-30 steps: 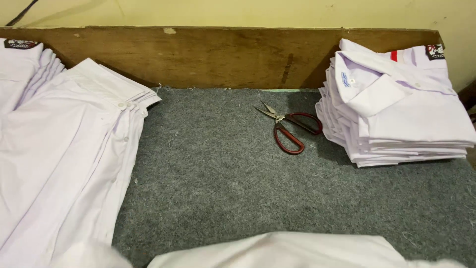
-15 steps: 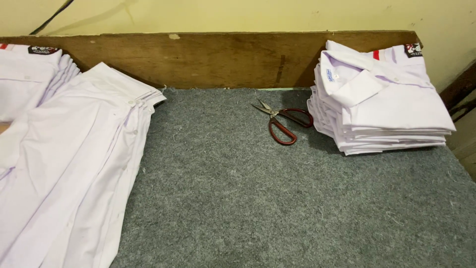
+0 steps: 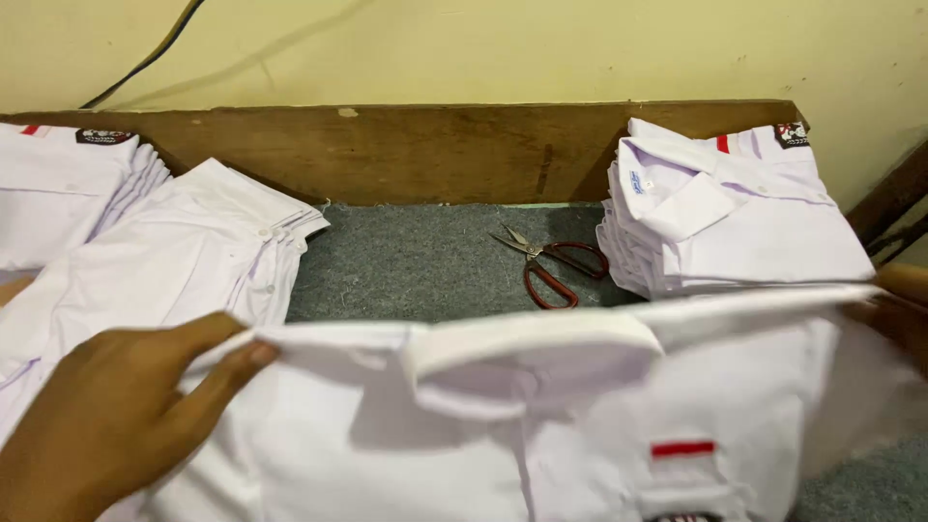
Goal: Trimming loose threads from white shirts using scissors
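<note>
A white shirt (image 3: 541, 425) with a red stripe and a dark badge on its chest is stretched across the front of the grey felt table (image 3: 416, 261). My left hand (image 3: 106, 416) grips its left shoulder edge, thumb on top. My right hand (image 3: 899, 309) holds the right shoulder edge at the frame's right side; only part of it shows. The collar sits in the middle, facing up.
A stack of folded white shirts (image 3: 735, 213) stands at the back right. Unfolded white shirts (image 3: 164, 261) lie piled at the left. Red-handled scissors (image 3: 546, 261) lie on the felt before a wooden backboard (image 3: 435, 145).
Half a second ago the felt lay bare and no hands showed. Now both hands have brought a white shirt into view and hold it spread across the front.
</note>
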